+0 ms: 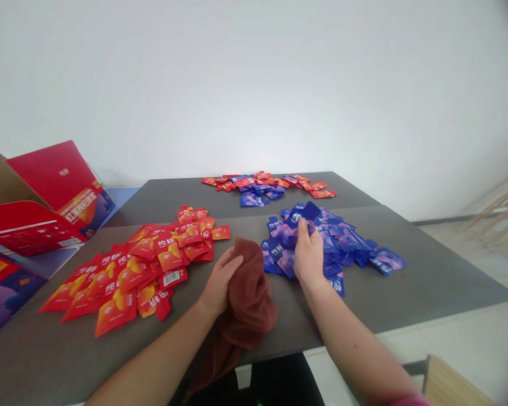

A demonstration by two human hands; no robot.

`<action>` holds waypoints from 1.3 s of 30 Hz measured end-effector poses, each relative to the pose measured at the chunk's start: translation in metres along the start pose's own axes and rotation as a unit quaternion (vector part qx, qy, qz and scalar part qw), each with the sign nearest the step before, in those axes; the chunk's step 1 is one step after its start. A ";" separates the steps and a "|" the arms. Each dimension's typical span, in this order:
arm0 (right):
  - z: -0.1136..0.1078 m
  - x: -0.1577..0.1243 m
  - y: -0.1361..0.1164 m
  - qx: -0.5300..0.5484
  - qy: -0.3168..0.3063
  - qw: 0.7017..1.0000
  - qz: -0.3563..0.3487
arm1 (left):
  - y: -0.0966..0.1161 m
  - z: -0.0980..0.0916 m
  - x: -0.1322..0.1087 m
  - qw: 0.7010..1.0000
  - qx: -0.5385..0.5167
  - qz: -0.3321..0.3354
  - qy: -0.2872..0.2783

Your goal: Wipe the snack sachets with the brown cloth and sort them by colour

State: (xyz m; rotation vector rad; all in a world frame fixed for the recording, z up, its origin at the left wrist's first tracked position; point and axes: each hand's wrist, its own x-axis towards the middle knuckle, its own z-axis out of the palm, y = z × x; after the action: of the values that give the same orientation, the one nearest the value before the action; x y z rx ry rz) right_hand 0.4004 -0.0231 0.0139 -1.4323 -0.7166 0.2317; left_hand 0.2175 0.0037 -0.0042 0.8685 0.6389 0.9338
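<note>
Brown towel [249,293] clenched in the left hand [220,279], draped over the near edge of the tabletop [410,287]; right hand [309,254] grasping blue sachets [334,242] in their pile, red sachets [131,270] at left.

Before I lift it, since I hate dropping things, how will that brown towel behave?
The brown towel looks floppy: it drapes in folds from the left hand past the table edge. It is probably light for its bulk.

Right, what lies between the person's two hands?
In the head view, a crumpled reddish-brown towel held by the left hand, then a strip of grey tabletop before the right hand.
</note>
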 end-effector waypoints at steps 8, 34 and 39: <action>-0.033 0.024 0.016 -0.340 -0.106 0.929 -0.103 | -0.007 -0.003 0.008 0.999 -0.010 0.016 0.029; 0.149 0.164 0.060 -0.577 -0.412 0.659 -0.250 | -0.014 0.004 0.008 0.995 -0.071 -0.058 0.040; 0.192 0.177 0.079 -0.591 -0.413 0.651 -0.237 | -0.014 0.004 0.006 0.994 -0.085 -0.060 0.043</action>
State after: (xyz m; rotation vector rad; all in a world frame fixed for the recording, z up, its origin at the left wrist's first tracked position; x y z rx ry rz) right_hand 0.4485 0.2443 -0.0115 -2.2716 -2.2748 -0.0687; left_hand 0.2287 0.0028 -0.0150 0.6338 0.6687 0.9058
